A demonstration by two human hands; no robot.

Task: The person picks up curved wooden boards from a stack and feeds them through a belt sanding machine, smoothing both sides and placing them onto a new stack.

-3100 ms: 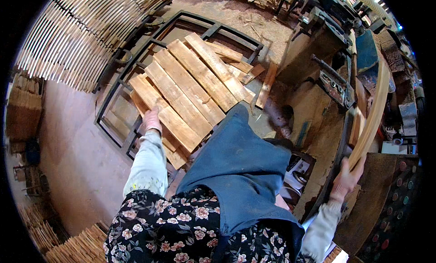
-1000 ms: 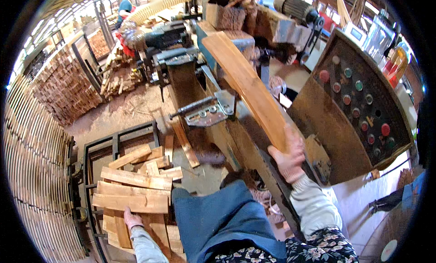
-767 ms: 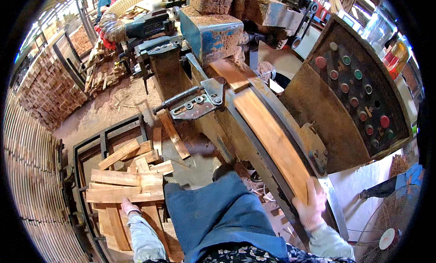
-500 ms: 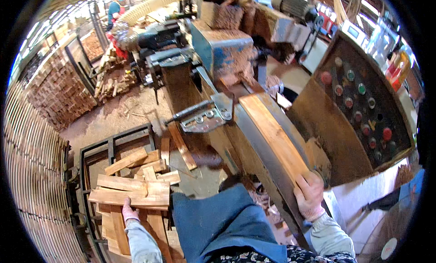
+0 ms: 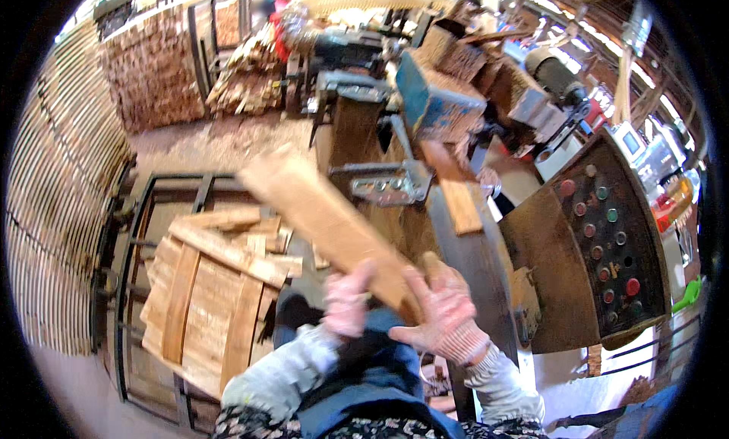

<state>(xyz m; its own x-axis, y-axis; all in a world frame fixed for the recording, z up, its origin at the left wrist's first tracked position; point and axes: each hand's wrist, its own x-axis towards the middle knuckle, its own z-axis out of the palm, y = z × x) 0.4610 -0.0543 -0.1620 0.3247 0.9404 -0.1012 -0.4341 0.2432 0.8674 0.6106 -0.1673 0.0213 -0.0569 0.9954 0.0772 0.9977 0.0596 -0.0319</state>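
A wooden board [image 5: 326, 219] is held slantwise in front of my body, its far end blurred and pointing up to the left. My left hand [image 5: 348, 301], in a pinkish glove, is closed on the board's left edge near its lower end. At that lower end my right hand [image 5: 448, 314], gloved the same way, grips the opposite side with its thumb below. Another board [image 5: 456, 192] lies on the grey metal bed [image 5: 474, 257] of the woodworking machine, its far end running toward the blue sawdust-covered housing [image 5: 437, 109].
A black metal frame [image 5: 121, 302] on the left carries a pile of boards [image 5: 209, 302]. A brown control panel [image 5: 600, 242] with coloured buttons stands right of the bed. A metal guide bracket [image 5: 387, 185] juts over the bed's left side. Stacked timber [image 5: 152, 75] stands farther back.
My left hand has lifted a board from the pile and brought it to the middle. My right hand has left the board on the bed, which has slid farther in, and joined the left.
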